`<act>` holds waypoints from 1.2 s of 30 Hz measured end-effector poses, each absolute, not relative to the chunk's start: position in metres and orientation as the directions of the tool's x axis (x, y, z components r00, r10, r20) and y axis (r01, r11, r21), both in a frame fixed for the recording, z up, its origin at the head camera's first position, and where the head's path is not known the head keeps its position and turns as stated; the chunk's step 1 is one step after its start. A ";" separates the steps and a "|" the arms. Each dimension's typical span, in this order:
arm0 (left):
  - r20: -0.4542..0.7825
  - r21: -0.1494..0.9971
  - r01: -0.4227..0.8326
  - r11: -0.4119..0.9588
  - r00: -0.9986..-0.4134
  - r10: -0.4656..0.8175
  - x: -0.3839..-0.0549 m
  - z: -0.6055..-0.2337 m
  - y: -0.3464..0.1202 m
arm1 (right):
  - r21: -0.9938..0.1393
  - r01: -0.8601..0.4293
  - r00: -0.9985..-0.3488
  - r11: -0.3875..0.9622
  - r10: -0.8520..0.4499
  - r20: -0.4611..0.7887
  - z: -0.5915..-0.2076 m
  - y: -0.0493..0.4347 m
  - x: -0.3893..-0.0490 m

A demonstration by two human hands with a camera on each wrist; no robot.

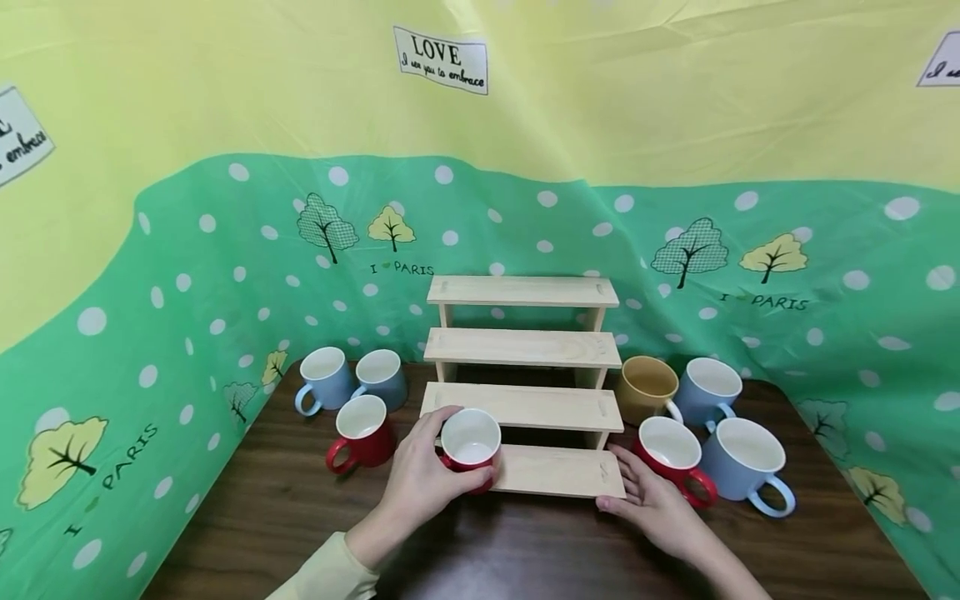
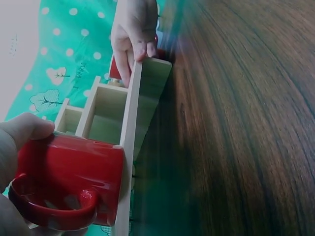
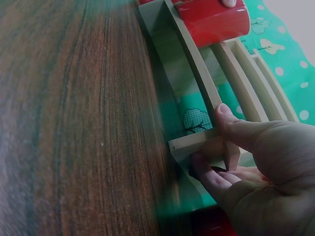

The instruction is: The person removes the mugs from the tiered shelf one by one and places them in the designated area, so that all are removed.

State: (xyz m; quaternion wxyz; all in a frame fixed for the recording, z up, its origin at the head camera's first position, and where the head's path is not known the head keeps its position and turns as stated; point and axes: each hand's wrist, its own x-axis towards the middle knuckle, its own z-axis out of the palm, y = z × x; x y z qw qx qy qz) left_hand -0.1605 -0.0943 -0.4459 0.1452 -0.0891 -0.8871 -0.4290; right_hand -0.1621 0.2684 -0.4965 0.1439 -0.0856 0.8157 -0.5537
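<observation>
My left hand (image 1: 423, 467) grips a red mug (image 2: 74, 177) with a white inside, thumb on one side and fingers on the other. Upright, the mug is at the left end of the lowest step of a four-step wooden rack (image 1: 555, 472); its base appears to touch the board. At that step's right end, my right hand (image 1: 654, 500) pinches the board, thumb on top and fingers beneath, as the right wrist view shows. The mug's handle (image 2: 59, 206) faces the left palm.
Left of the rack stand two blue mugs (image 1: 327, 379) and a red mug (image 1: 365, 433). Close by the right hand are a mustard mug (image 1: 643, 392), another red mug (image 1: 667, 454) and two more blue mugs (image 1: 738, 458). A patterned cloth (image 1: 525, 225) hangs behind the brown table (image 1: 300, 500).
</observation>
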 end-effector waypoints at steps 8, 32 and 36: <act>0.353 0.740 0.324 0.590 -0.933 0.069 -0.160 -0.439 -0.097 | -0.933 0.013 -0.945 0.360 -0.301 -0.129 -0.495 0.267 -0.161; 0.371 0.749 0.366 0.553 -0.922 0.108 -0.166 -0.364 -0.164 | -0.915 -0.007 -0.947 0.404 -0.296 -0.123 -0.494 0.267 -0.159; 0.359 0.728 0.328 0.602 -0.931 0.074 -0.168 -0.353 -0.179 | -0.914 -0.003 -0.948 0.405 -0.293 -0.127 -0.494 0.266 -0.159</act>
